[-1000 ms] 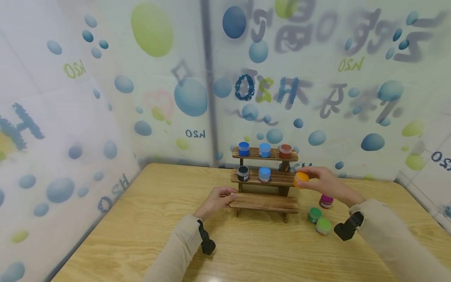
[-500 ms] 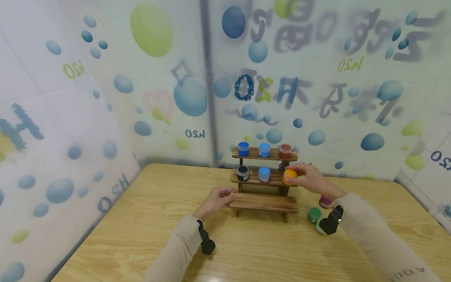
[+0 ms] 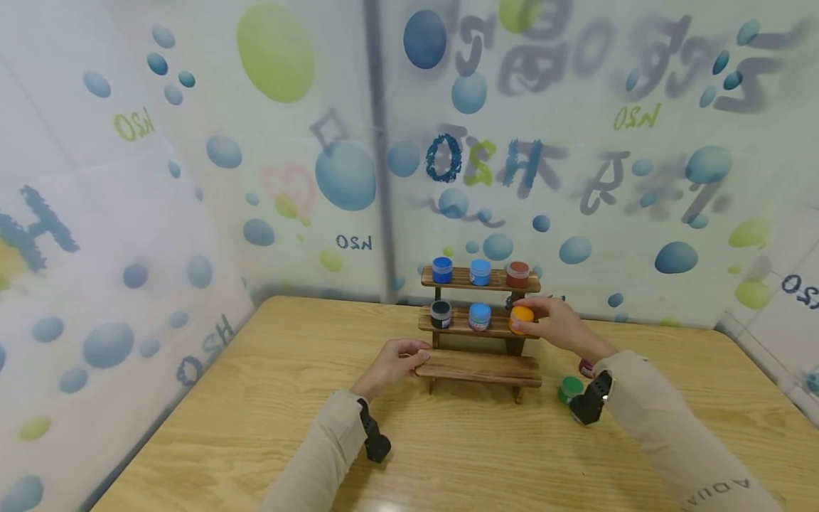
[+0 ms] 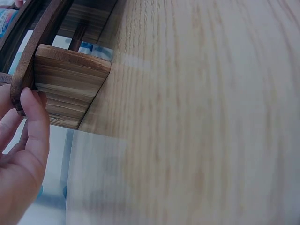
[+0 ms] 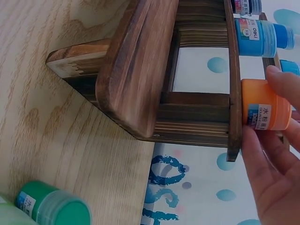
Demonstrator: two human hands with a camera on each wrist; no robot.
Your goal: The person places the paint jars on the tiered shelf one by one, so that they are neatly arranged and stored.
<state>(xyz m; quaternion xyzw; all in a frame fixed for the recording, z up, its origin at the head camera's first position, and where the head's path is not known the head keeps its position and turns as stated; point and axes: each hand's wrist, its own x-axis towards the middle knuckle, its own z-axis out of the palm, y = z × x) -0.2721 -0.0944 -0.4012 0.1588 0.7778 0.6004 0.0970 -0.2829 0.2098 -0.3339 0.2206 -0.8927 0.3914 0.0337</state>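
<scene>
A three-tiered wooden rack stands on the table. My left hand pinches the left end of its lowest shelf, thumb on the edge in the left wrist view. With its fingers round an orange paint jar, my right hand holds the jar at the right end of the middle shelf, its base against the board. On that same shelf stand a black paint jar and a light blue paint jar. The top shelf bears a dark blue jar, a blue jar and a brown-red jar.
Right of the rack, a green paint jar stands on the wooden table. A magenta jar is mostly behind my right wrist. A light green jar shows at the right wrist view's corner. A patterned curtain hangs behind the table.
My right hand has moved left with the orange jar, from beside the middle shelf's right end onto it. The right forearm now covers the light green jar in the head view. My left hand stays put.
</scene>
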